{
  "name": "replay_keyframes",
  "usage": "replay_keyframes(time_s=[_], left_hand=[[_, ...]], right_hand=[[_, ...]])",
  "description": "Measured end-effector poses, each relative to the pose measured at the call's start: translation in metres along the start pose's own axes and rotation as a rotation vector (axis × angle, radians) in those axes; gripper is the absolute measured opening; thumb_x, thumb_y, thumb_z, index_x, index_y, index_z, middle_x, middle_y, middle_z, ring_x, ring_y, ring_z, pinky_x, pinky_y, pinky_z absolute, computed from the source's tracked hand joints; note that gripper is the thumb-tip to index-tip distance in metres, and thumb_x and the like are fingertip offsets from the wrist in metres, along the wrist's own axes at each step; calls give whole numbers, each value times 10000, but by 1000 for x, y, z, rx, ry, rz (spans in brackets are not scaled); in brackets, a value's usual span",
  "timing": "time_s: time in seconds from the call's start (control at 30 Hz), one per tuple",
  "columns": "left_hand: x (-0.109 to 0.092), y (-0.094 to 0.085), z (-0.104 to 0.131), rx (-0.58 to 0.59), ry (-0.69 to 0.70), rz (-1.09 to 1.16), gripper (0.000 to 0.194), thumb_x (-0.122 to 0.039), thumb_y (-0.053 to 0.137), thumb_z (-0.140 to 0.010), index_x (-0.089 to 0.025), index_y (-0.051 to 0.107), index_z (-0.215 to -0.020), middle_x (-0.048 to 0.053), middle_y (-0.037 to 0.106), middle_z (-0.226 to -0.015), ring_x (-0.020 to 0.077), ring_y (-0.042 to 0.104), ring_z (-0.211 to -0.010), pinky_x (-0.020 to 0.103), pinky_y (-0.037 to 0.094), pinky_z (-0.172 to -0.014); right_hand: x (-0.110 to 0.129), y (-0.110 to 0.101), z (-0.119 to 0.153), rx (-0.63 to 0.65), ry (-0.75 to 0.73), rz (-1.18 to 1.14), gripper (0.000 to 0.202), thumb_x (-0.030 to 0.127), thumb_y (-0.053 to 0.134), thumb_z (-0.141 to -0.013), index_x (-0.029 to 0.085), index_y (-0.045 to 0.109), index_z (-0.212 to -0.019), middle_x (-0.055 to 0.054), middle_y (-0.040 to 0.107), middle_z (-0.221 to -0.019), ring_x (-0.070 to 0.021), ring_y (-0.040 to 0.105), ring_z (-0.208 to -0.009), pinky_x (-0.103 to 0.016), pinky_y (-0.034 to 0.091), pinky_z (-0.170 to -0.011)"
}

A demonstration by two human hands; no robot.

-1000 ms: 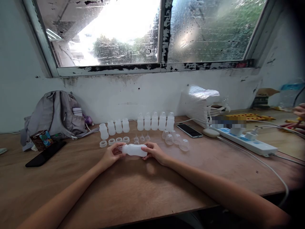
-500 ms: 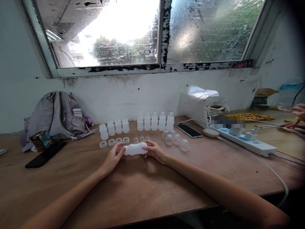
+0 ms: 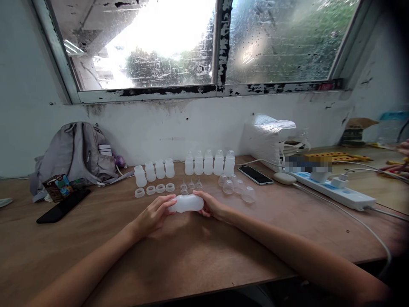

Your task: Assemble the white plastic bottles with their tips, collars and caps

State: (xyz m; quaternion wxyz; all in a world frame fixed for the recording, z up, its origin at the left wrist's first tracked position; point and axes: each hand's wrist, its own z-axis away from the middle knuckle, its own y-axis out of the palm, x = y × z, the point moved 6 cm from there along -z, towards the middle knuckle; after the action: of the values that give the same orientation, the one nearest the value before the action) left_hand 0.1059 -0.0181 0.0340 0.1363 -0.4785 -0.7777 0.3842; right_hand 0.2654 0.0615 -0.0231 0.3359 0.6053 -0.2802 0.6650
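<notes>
A frosted white baby bottle (image 3: 187,204) lies sideways in the air between my hands, above the wooden table. My left hand (image 3: 158,213) is closed around its left end, hiding the neck. My right hand (image 3: 211,205) grips its base end. Just beyond the bottle sit several clear nipples (image 3: 191,183) and a row of white collar rings (image 3: 160,188). Behind these stand several bottles without tops (image 3: 150,172) on the left and a row of capped bottles (image 3: 208,163) on the right. Clear dome caps (image 3: 248,195) lie right of my right hand.
A grey backpack (image 3: 75,153), a small box (image 3: 58,187) and a black phone (image 3: 64,206) lie at left. To the right are another phone (image 3: 255,175), a white power strip (image 3: 348,192) with cables, and a white bag (image 3: 263,138). Another person's hand (image 3: 404,147) shows at the far right edge.
My left hand has shifted further over the bottle's left end, covering more of it. The bottle and both hands have moved slightly right and nearer to me.
</notes>
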Motion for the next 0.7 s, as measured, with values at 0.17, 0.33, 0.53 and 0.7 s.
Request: replay_keyframes(time_s=[0.17, 0.33, 0.53, 0.7], left_hand=[[16, -5, -5, -83, -348, 247, 402, -275, 537, -769, -199, 400, -1139, 102, 478, -1168, 218, 481, -1056, 384, 410, -891], [38, 19, 6, 16, -803, 773, 408, -451, 424, -801, -141, 512, -1052, 92, 575, -996, 207, 551, -896, 348, 464, -773], [42, 27, 13, -103, -818, 972, 391, -407, 535, -756, -144, 515, -1045, 72, 584, -981, 184, 532, -901, 307, 402, -822], [40, 23, 13, -135, -785, 847, 356, -393, 531, -761, -163, 494, -1030, 59, 557, -1004, 182, 504, -930, 283, 385, -813]], right_hand=[[22, 3, 10, -57, -262, 174, 372, 493, 401, -789, 155, 461, -932, 21, 517, -577, -78, 487, -402, -159, 350, -319], [44, 9, 29, -152, -674, 594, 430, 346, 496, -784, 192, 387, -1171, -72, 520, -991, -150, 537, -818, -284, 476, -696], [51, 17, 38, -214, -808, 794, 425, 292, 506, -784, 188, 395, -1180, -104, 475, -1105, -196, 481, -963, -327, 430, -792], [51, 16, 36, -229, -682, 735, 390, 320, 521, -770, 169, 444, -1121, -86, 524, -1007, -177, 519, -839, -306, 452, -716]])
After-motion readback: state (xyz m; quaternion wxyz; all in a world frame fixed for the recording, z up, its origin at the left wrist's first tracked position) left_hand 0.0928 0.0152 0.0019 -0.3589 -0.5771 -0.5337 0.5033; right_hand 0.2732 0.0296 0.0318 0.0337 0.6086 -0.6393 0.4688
